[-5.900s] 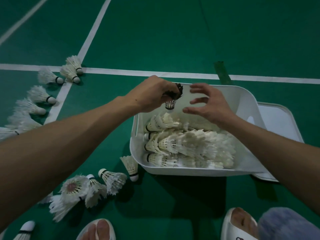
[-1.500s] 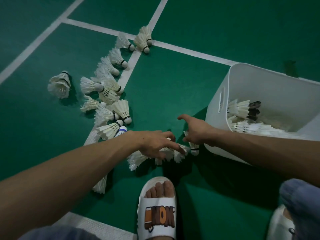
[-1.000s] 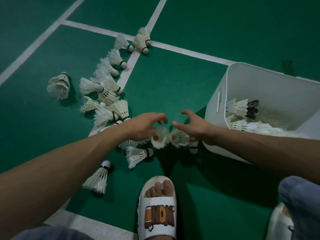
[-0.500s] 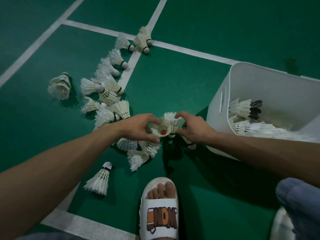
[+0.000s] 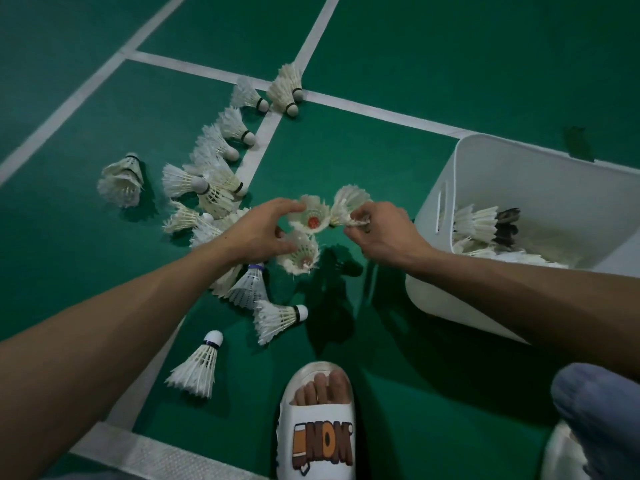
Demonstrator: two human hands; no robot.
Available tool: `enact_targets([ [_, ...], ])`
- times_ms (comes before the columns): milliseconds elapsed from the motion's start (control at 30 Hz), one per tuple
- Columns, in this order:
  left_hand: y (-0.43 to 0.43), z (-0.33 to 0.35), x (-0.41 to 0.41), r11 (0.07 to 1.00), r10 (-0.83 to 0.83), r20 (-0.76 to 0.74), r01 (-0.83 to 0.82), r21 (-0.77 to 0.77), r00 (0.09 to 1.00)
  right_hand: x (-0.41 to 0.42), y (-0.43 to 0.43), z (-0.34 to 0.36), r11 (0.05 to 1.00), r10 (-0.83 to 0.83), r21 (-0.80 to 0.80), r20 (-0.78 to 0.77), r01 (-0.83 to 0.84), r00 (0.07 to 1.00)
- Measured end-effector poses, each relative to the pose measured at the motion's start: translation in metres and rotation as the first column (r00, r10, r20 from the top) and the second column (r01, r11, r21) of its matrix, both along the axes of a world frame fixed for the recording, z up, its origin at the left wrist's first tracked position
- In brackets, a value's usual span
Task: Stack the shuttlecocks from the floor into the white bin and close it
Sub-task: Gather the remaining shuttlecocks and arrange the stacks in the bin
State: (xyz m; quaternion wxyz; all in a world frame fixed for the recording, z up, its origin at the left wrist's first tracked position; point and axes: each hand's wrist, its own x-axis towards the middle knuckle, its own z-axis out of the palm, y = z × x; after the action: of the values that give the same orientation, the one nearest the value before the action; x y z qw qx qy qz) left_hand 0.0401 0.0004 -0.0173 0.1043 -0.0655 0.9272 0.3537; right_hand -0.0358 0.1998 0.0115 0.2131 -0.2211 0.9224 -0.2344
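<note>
Three shuttlecocks [image 5: 311,216] now aloft — in left hand [image 5: 256,233] and right hand [image 5: 384,237]

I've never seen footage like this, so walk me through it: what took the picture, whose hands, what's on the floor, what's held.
No machine here: a person wears one camera on the head, looking down at their own bare hands. The left hand grips two shuttlecocks; the right hand pinches a third shuttlecock by its feathers. Loose shuttlecocks lie on the green floor, some across a white line. At the right stands the white bin, open, with more shuttlecocks inside. Below is a foot in a sandal.
</note>
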Motion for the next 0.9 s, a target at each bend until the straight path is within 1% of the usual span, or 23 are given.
enact_targets([
  [100, 0.000, 0.012, -0.007, 0.982, 0.164, -0.067, -0.157, 0.107, 0.984, -0.011, -0.005, 0.018, 0.998, -0.046, -0.053, -0.052, 0.043, 0.998],
  [133, 0.001, 0.016, -0.009, 0.976, 0.188, -0.088, -0.177, 0.128, 0.978, -0.016, -0.006, 0.024, 0.996, -0.064, -0.063, -0.061, 0.060, 0.996],
  [200, 0.005, 0.026, -0.013, 0.979, 0.175, -0.126, -0.159, 0.128, 0.976, -0.023, -0.004, 0.034, 0.991, -0.096, -0.096, -0.044, 0.092, 0.994],
  [267, 0.008, 0.035, -0.015, 0.989, 0.119, -0.148, -0.104, 0.103, 0.982, -0.030, 0.000, 0.041, 0.988, -0.116, -0.112, -0.041, 0.110, 0.992],
  [333, 0.010, 0.042, -0.016, 0.994, 0.049, -0.143, -0.035, 0.101, 0.989, -0.034, 0.006, 0.045, 0.991, -0.114, -0.083, -0.067, 0.108, 0.991],
  [400, 0.016, 0.048, -0.017, 0.995, -0.064, -0.162, 0.076, 0.071, 0.985, -0.034, 0.012, 0.048, 0.995, -0.089, -0.048, -0.072, 0.086, 0.993],
  [467, 0.022, 0.052, -0.019, 0.983, -0.184, -0.186, 0.182, -0.027, 0.965, -0.033, 0.017, 0.050, 0.999, -0.046, -0.012, -0.069, 0.046, 0.997],
  [533, 0.028, 0.055, -0.021, 0.960, -0.270, -0.197, 0.248, -0.127, 0.942, -0.031, 0.020, 0.050, 1.000, 0.016, 0.028, -0.070, -0.014, 0.997],
  [600, 0.031, 0.059, -0.024, 0.935, -0.341, -0.199, 0.309, -0.175, 0.919, -0.030, 0.020, 0.051, 0.992, 0.095, 0.086, -0.077, -0.088, 0.993],
  [667, 0.034, 0.061, -0.030, 0.903, -0.419, -0.187, 0.386, -0.189, 0.889, -0.029, 0.020, 0.052, 0.981, 0.159, 0.121, -0.080, -0.149, 0.984],
  [733, 0.036, 0.062, -0.034, 0.885, -0.459, -0.167, 0.432, -0.176, 0.873, -0.030, 0.020, 0.052, 0.974, 0.195, 0.131, -0.078, -0.184, 0.978],
  [833, 0.038, 0.063, -0.037, 0.896, -0.439, -0.158, 0.419, -0.146, 0.884, -0.032, 0.022, 0.051, 0.973, 0.212, 0.104, -0.051, -0.206, 0.976],
  [900, 0.037, 0.064, -0.038, 0.879, -0.461, -0.165, 0.423, -0.220, 0.872, -0.034, 0.022, 0.051, 0.972, 0.224, 0.090, -0.044, -0.219, 0.974],
])
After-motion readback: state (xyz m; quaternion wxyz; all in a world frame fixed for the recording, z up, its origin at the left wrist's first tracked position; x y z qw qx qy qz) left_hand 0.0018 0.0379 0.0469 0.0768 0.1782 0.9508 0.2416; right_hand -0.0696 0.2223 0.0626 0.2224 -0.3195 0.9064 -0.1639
